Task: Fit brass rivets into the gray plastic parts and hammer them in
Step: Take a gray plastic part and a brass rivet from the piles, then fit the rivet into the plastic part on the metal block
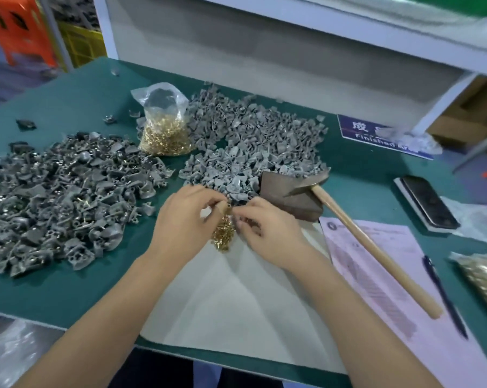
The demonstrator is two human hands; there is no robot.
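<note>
Brass rivets (223, 233) heaped on white cloth (236, 298) | left hand (184, 219), right hand (267, 233) fingers pinching one gray part (229, 206) | hammer (348, 228) beside, on worktop (96, 289)

We've got matt gray plastic parts (253, 147) heaped on a green felt-looking worktop (68, 292), shiny brass rivets (224, 236) on a smooth pale sheet (236, 309), more in a glossy clear plastic bag (163, 121), plus a hammer (357, 233) with dull metal head and plain wood handle.
</note>
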